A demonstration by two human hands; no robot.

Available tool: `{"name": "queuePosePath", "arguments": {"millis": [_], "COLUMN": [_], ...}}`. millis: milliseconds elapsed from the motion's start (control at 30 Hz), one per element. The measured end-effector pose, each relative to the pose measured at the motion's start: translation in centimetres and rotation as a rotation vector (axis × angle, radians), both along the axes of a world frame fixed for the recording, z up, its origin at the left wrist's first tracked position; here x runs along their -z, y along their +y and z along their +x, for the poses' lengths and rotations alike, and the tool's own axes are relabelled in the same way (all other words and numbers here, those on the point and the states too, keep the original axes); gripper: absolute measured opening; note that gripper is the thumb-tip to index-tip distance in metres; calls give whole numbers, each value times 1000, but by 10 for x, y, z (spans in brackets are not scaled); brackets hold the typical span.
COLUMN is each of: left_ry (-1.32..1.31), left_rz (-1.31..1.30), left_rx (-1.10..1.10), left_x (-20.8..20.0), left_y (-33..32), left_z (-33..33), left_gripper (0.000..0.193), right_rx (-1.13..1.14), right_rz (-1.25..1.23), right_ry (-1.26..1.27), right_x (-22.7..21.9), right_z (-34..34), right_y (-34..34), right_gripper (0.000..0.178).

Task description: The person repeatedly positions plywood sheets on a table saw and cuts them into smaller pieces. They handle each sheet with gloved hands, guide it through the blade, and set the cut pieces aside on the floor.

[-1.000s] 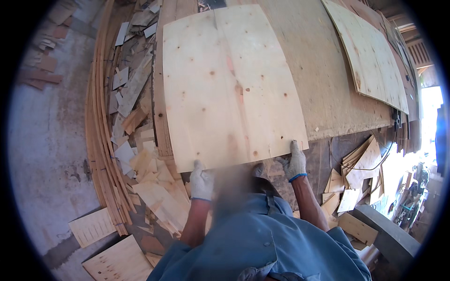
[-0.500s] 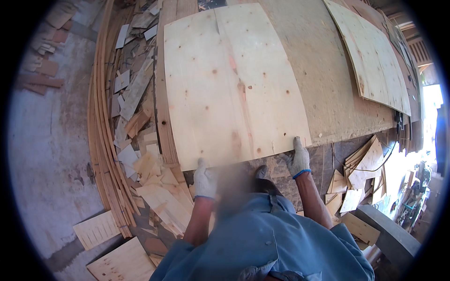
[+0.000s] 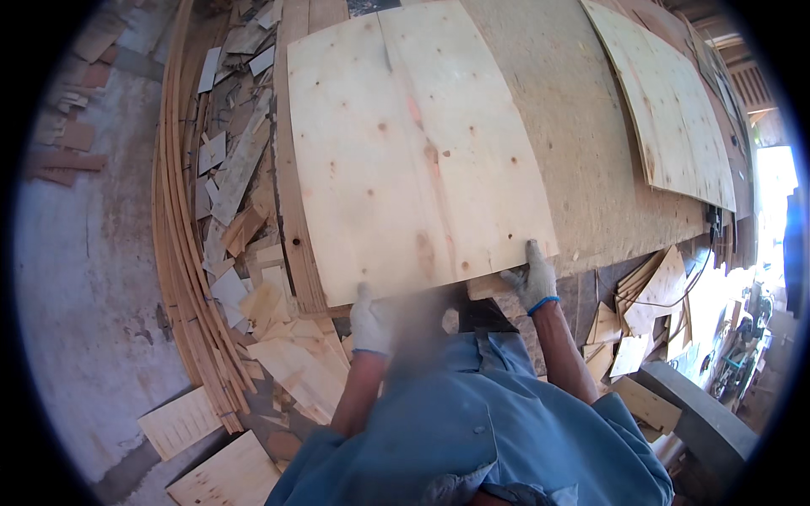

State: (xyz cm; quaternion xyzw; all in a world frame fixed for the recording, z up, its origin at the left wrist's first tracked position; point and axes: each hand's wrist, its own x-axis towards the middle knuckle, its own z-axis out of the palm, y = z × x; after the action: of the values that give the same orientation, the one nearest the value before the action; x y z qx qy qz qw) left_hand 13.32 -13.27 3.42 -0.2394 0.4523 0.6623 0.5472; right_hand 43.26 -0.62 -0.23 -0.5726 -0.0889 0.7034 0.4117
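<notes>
A large pale plywood sheet (image 3: 363, 169), dotted with knots and marked by a reddish streak, lies flat on a wide brown board surface (image 3: 591, 185). At its near left corner, my left hand (image 3: 369, 322), in a white knit glove with a blue cuff, grips the edge, thumb on top. My right hand (image 3: 537, 282), gloved alike, holds the same edge close to the near right corner. Its thumb rests on the face of the sheet, and its other fingers reach toward the underside, partly hidden. A blurred patch covers part of the view beside my left hand.
Another plywood sheet (image 3: 666, 110) lies at the far right, near a black cable (image 3: 707, 261). Long thin wood strips (image 3: 173, 211) run along the left, beside heaped offcuts (image 3: 240, 169). Leaning scraps (image 3: 658, 295) and a grey beam (image 3: 696, 413) are at the lower right.
The view has shifted slightly. Both hands keep their hold on the plywood's near edge, and the sheet stays nearly in place. A dark trouser leg shows where a shoe was visible below the edge.
</notes>
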Motion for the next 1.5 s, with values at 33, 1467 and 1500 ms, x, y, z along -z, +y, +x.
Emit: {"name": "queuePosePath", "arguments": {"millis": [33,1467,1500], "left_ry": [-12,346,313], "left_rz": [-4,-205,-206], "left_rx": [-5,526,500], "left_x": [-2,71,67], "left_y": [6,67,71], "left_z": [0,-86,-85], "left_gripper": [46,43,42], "right_rx": [15,67,55], "right_rz": [7,-117,-112], "right_ry": [29,-18,-12], "right_x": [-7,3,3], "right_z": [-6,-41,-41], "right_y": [4,110,114], "right_gripper": [42,38,38]}}
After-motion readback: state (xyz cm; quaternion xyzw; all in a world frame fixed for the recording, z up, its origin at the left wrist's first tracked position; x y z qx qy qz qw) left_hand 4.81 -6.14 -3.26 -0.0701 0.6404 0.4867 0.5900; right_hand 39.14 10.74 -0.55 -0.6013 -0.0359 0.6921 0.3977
